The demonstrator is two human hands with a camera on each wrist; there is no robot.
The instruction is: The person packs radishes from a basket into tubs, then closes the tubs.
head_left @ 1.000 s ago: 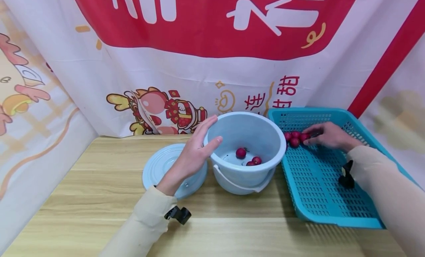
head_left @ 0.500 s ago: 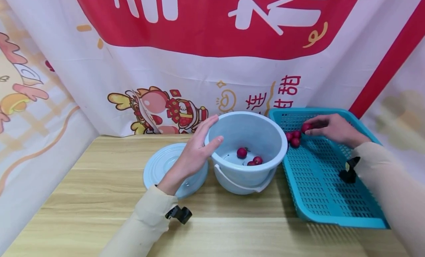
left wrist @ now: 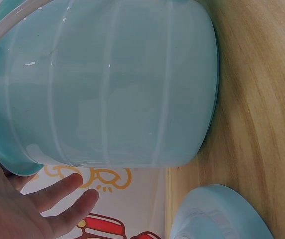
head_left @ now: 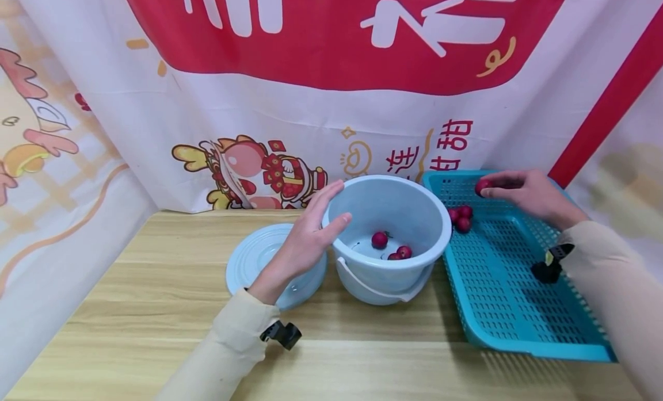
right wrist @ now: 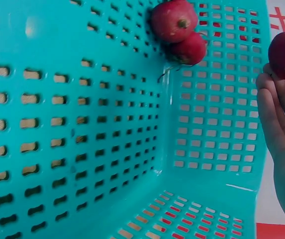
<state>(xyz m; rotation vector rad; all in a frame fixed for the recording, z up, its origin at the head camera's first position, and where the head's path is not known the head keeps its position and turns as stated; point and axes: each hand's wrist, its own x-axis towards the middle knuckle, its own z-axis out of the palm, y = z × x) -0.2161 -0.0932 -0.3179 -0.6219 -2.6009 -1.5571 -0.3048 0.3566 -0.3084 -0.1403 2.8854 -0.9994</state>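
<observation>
While my right hand [head_left: 538, 197] pinches one radish [head_left: 483, 186] between thumb and fingertips, my left hand [head_left: 308, 234] holds nothing; its fingers lie loosely straight at the left rim of the bucket [head_left: 385, 277], thumb reaching over the opening, though I cannot tell whether it touches. My radish is up over the far end of the basket [head_left: 497, 340], apart from the others, and being round it gives me no long axis to line up. The relation that matters, as I judge it, is that the bucket's mouth lies to the left of this pinch and a little nearer to me, with the basket's left edge in between. My right hand is the nearer one to the loose radishes [head_left: 463, 225], a small cluster with at least three showing, bunched against the left wall near the far corner of the basket; the rest of its slotted floor runs toward me. Inside the bucket three more show: one by itself, two together by the near wall, partly cut off by the rim. Its handle [head_left: 404, 297] hangs down in front, and the lid [head_left: 248, 263] lies flat on the table [head_left: 129, 309] to the left, partly hidden by my left arm.
</observation>
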